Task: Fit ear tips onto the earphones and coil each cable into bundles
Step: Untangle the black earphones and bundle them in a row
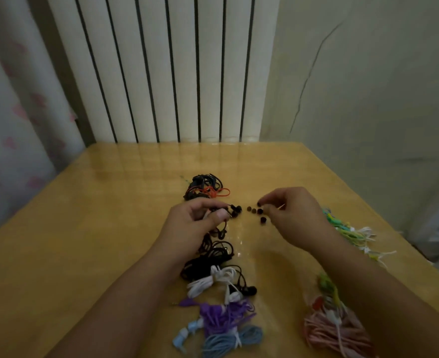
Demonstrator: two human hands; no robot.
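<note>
The left hand [195, 223] grips black earphones [235, 210], buds pointing right toward the right hand [290, 213], whose fingers [261, 202] pinch a dark ear tip [259, 204] just above loose tips [256, 211] on the worktop [109, 202].

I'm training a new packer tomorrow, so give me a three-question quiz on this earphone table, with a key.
1. True or false: the left hand holds a black earphone.
2. What does the right hand pinch? A) a black ear tip B) a purple plug C) a white tie
3. Fill in: the loose ear tips lie on the table between the two ____.

Key
1. True: its fingers curl round the black cable, with the earbuds sticking out.
2. A: thumb and forefinger nip a small dark tip above the loose ones.
3. hands.
</note>
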